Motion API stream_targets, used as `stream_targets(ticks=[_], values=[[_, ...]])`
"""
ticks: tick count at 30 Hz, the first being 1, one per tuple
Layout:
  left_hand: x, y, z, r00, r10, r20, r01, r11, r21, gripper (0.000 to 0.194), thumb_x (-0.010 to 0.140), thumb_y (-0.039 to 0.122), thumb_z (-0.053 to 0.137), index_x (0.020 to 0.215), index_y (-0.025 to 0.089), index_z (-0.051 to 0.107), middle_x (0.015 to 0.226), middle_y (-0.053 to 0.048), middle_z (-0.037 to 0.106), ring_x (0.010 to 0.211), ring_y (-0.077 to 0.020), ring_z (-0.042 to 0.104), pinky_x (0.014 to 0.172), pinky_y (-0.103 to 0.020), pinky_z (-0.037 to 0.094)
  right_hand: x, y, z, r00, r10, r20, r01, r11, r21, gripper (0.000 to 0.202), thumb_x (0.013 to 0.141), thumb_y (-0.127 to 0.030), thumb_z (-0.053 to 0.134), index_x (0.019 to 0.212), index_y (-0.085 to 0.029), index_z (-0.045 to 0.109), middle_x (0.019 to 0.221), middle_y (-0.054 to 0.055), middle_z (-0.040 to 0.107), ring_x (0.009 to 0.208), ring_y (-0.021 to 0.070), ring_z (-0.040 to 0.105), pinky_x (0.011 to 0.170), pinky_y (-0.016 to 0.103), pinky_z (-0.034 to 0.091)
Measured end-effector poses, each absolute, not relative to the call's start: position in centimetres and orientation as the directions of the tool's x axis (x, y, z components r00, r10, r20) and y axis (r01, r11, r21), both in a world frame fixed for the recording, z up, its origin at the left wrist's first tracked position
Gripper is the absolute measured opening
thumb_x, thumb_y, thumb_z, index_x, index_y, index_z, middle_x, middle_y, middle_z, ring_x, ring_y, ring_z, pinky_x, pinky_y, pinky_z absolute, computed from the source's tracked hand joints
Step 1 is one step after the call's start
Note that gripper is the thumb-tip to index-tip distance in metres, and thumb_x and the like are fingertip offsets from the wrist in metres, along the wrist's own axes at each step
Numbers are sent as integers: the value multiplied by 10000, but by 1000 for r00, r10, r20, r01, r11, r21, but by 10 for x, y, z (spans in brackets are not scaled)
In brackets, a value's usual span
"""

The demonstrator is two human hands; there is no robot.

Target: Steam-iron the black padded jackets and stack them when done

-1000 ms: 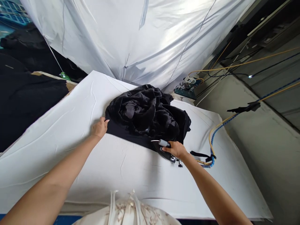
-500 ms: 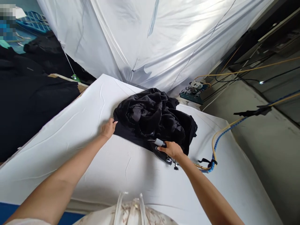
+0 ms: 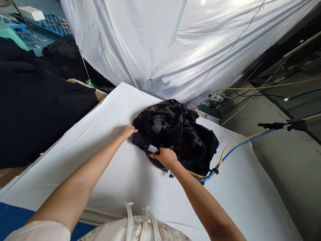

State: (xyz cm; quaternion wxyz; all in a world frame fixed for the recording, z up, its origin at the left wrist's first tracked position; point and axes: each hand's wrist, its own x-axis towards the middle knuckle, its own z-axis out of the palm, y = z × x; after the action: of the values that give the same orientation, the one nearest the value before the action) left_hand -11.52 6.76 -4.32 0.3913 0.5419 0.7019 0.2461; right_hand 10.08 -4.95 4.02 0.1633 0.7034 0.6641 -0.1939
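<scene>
A: State the position of the work.

B: One black garment (image 3: 163, 124), bunched in a heap near the middle of the white tabletop (image 3: 125, 190). Its plush part is piled away from the wearer; a flat, smooth strip lies along the near side. The arrangement appears to leave that strip exposed and the bulk out of the way.

A: Left hand?

B: The left hand (image 3: 128, 131) is at the strip's left end, thumb and fingers closed in a pinch on the edge. In my judgement this grip keeps the cloth taut and stops it creeping.

A: Right hand?

B: The right hand (image 3: 167, 156) is wrapped around the handle of an iron (image 3: 155, 163), fingers curled, no gap noted. The iron sits at the near edge of the strip, nose towards the left hand, heel out over the tabletop. Whether its whole sole bears on cloth cannot be told from above.

A: Supply lines?

B: Yellow and blue lines (image 3: 223, 158) run from the iron up to the right, bound together with black ties. Being held off the surface further along, they presumably stay clear of the garment.

A: Surroundings?

B: White sheeting (image 3: 135, 40) hangs behind; dark cloth (image 3: 37, 103) lies to the left.
</scene>
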Motion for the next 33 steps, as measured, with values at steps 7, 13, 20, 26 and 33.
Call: stream_targets(ticks=[7,13,20,26,33], values=[[-127,77,-16,-87,933,-349,813,269,517,373,751,478,422,701,235,700,923,-92,677,1037,-343,513,872,-474,289,36,-26,34,31,885,-464,994,-75,-76,646,674,-762,395,972,-241,635,953,92,665,895,261,613,714,338,465],[-142,68,0,-125,956,-263,832,246,497,441,822,472,302,965,257,661,1072,-70,632,1019,-320,495,859,-522,295,21,-23,35,-33,869,-494,980,-68,-186,730,625,-807,388,963,-217,651,966,98,663,901,282,609,707,360,481],[-120,47,16,-108,994,16,819,80,568,305,801,397,413,887,228,651,915,-22,658,893,-220,533,858,-440,312,94,-55,42,19,852,-524,984,-108,-142,678,601,-778,469,958,-229,647,996,90,653,923,276,601,738,350,474],[-36,18,12,298,945,137,724,-318,613,211,784,294,453,822,262,658,878,29,674,865,-165,557,829,-314,316,218,-100,47,288,825,-486,949,-312,33,606,665,-724,467,962,-225,642,986,97,646,925,258,595,741,319,445],[59,-20,-21,642,761,93,679,-621,393,216,773,271,523,964,299,619,1068,-28,626,1043,-226,428,858,-405,227,319,-149,47,405,785,-469,904,-421,77,578,699,-709,433,967,-231,618,956,87,642,899,258,593,689,314,431]])
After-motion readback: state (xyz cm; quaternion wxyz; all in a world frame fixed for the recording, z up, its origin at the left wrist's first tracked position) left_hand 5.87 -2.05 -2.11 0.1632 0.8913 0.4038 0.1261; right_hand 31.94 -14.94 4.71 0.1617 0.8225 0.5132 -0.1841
